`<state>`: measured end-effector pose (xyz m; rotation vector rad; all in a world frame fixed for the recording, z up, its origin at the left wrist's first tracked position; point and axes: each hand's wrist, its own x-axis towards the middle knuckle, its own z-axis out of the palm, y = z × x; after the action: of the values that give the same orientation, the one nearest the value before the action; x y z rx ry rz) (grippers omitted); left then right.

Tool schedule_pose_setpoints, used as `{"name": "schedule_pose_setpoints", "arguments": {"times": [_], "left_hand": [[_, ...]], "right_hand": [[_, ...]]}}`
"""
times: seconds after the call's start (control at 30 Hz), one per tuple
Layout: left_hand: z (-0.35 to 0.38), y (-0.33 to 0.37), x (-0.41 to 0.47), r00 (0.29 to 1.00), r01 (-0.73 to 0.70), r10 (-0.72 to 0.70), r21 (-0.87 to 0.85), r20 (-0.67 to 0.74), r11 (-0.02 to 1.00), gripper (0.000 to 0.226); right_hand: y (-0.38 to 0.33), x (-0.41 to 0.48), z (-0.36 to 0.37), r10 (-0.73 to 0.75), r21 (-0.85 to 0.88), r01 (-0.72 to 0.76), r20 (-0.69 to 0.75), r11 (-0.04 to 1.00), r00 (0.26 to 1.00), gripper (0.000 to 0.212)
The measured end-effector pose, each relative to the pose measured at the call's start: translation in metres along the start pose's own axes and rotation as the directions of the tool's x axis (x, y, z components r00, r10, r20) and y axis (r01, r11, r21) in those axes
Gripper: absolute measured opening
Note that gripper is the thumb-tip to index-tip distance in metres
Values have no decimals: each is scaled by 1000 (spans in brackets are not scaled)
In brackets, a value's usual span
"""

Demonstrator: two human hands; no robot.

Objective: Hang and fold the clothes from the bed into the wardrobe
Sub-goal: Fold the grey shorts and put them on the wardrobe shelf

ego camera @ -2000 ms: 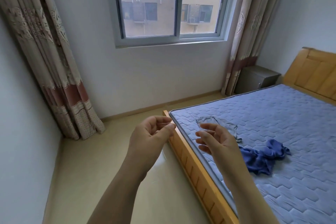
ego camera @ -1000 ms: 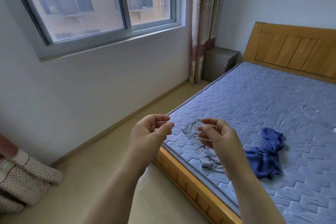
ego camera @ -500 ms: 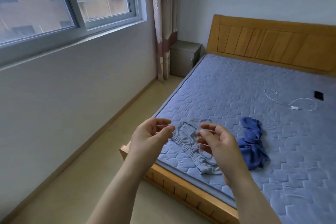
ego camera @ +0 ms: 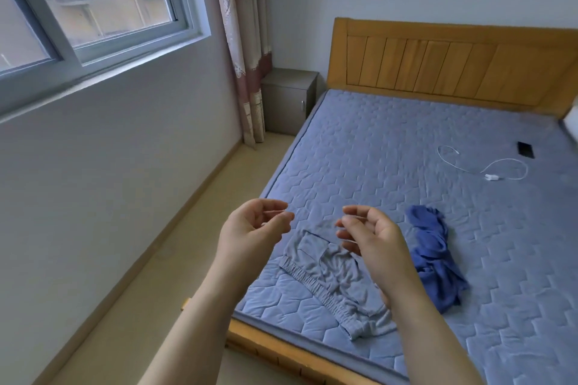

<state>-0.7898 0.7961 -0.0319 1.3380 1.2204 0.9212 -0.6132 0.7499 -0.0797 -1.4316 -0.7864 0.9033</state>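
Grey shorts (ego camera: pixel 331 278) with an elastic waistband lie flat near the foot corner of the bed (ego camera: pixel 375 150). A crumpled blue garment (ego camera: pixel 434 253) lies just to their right on the quilted blue mattress. My left hand (ego camera: pixel 253 228) hovers above the bed's left edge, fingers loosely curled, holding nothing. My right hand (ego camera: pixel 372 237) is raised over the shorts, palm facing left, fingers relaxed and empty. Neither hand touches the clothes. No wardrobe is in view.
A white cable with a plug (ego camera: pixel 488 170) and a small black device (ego camera: pixel 525 148) lie further up the mattress. A grey nightstand (ego camera: pixel 289 100) and curtain (ego camera: pixel 244 40) stand in the corner by the wooden headboard (ego camera: pixel 453 62). Floor runs along the wall under the window (ego camera: pixel 93 0).
The view has swung right from the window toward the bed, bringing the headboard, cable and shorts into sight. Both hands kept their raised, loosely curled pose.
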Motion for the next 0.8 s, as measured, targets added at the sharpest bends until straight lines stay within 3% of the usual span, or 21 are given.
{"name": "schedule_pose_setpoints", "arguments": {"times": [0.3, 0.6, 0.8], "left_hand": [[10, -11, 107, 985, 52, -55, 23, 166, 998, 12], [-4, -25, 226, 926, 31, -77, 126, 371, 991, 11], [18, -67, 272, 883, 93, -178, 209, 435, 973, 10]], "right_hand": [[17, 71, 18, 58, -28, -64, -178, 998, 982, 9], [38, 128, 56, 86, -40, -109, -371, 993, 924, 10], [81, 153, 48, 176, -79, -234, -443, 969, 879, 11]]}}
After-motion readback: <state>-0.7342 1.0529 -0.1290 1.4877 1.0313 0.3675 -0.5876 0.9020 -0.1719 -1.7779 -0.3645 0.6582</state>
